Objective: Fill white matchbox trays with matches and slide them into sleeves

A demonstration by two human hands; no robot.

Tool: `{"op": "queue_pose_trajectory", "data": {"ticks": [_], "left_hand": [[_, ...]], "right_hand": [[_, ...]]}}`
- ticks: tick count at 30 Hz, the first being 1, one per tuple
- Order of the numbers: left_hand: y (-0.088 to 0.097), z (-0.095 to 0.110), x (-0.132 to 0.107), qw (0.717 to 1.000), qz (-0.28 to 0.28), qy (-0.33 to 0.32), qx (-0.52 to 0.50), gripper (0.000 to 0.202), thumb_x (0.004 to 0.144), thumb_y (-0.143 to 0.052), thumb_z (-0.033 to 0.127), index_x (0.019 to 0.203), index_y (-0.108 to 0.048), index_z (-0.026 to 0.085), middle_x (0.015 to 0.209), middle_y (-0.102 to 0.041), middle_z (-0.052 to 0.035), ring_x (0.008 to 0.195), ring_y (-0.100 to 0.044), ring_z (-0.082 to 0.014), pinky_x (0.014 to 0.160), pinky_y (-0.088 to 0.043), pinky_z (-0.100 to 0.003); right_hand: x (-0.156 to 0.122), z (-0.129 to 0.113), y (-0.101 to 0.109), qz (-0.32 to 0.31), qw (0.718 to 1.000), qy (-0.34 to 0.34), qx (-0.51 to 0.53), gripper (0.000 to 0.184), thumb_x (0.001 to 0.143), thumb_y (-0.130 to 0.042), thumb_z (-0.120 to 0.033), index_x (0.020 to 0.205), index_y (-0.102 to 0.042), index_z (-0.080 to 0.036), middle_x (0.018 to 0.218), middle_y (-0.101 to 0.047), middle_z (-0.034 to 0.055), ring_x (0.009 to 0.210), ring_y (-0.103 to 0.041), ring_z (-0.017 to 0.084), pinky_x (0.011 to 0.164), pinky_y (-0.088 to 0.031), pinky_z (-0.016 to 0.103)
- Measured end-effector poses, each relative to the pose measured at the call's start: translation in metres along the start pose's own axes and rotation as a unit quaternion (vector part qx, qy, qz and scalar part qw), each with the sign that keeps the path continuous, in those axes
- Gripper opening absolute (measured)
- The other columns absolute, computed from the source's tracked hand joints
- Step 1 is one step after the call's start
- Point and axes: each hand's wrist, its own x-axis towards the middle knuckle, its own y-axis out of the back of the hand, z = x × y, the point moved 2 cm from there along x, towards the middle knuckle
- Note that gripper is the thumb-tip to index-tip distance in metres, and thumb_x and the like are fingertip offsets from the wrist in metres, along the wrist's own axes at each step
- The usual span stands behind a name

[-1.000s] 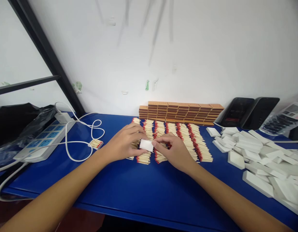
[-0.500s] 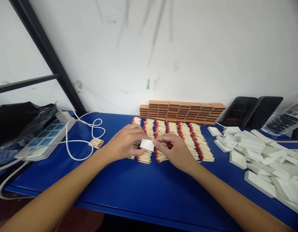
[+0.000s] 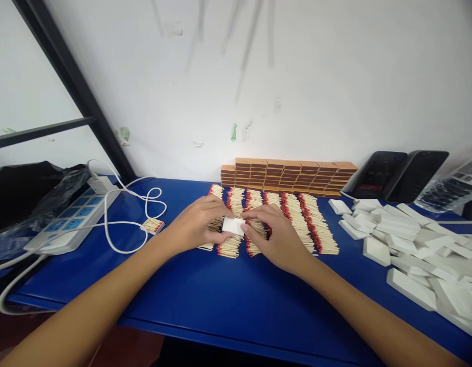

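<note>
A small white matchbox (image 3: 233,226) is held between my two hands over rows of matches. My left hand (image 3: 201,224) is closed on its left end, thumb below and fingers along the top edge. At the right end, the thumb and fingertips of my right hand (image 3: 279,235) grip it. Red-headed matches (image 3: 305,224) lie in several neat rows beneath and beyond my hands, which partly cover them. Off to the left sits an open matchbox tray (image 3: 153,226) with matches in it.
Brown matchboxes (image 3: 289,176) are stacked along the wall. Loose white boxes (image 3: 412,239) are heaped at the right, with two phones (image 3: 381,176) and a plastic bottle (image 3: 446,191) behind. A power strip (image 3: 73,224), white cables (image 3: 106,219) and a black bag (image 3: 33,188) occupy the left.
My right hand's fingers have spread over the top of the white box's right end, where before they were curled in. The box has turned slightly; my left hand keeps its hold.
</note>
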Motion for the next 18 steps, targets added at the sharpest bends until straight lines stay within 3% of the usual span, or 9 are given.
{"op": "queue_pose_trajectory", "data": {"ticks": [5,11,15,18], "left_hand": [[0.000,-0.001,-0.002,1.000,0.007,0.014,-0.016,0.033,0.089,-0.081,0.030,0.119,-0.071,0.020,0.106,-0.076,-0.0068,0.100,-0.066,-0.0234,0.090,-0.055,-0.040],[0.002,0.001,-0.001,0.999,0.001,0.033,-0.012,0.041,0.095,-0.074,0.039,0.132,-0.065,0.023,0.119,-0.074,-0.0087,0.113,-0.064,-0.0248,0.098,-0.054,-0.042],[0.031,-0.013,-0.004,0.992,-0.027,0.093,0.080,0.039,0.103,-0.058,0.044,0.132,-0.066,0.019,0.129,-0.072,-0.0121,0.121,-0.064,-0.0282,0.104,-0.051,-0.045],[0.066,-0.036,-0.015,0.955,-0.108,0.229,0.154,0.034,0.100,-0.056,0.042,0.112,-0.076,0.018,0.103,-0.079,-0.0088,0.092,-0.071,-0.0258,0.088,-0.054,-0.041]], "right_hand": [[-0.002,-0.003,0.001,-0.017,0.998,0.057,-0.016,0.030,0.089,-0.076,-0.028,0.119,-0.071,-0.027,0.116,-0.069,0.0090,0.114,-0.059,0.030,0.098,-0.050,0.048],[0.000,0.000,0.004,-0.001,0.997,0.078,-0.029,0.025,0.092,-0.074,-0.032,0.117,-0.072,-0.027,0.113,-0.071,0.0098,0.110,-0.061,0.031,0.096,-0.049,0.050],[0.011,0.009,0.031,0.037,0.991,0.080,-0.103,0.025,0.092,-0.073,-0.039,0.113,-0.074,-0.025,0.111,-0.073,0.0117,0.108,-0.062,0.033,0.097,-0.047,0.052],[0.019,0.030,0.075,0.056,0.969,0.062,-0.233,0.028,0.091,-0.070,-0.044,0.106,-0.076,-0.022,0.112,-0.074,0.0161,0.109,-0.061,0.037,0.098,-0.043,0.056]]}}
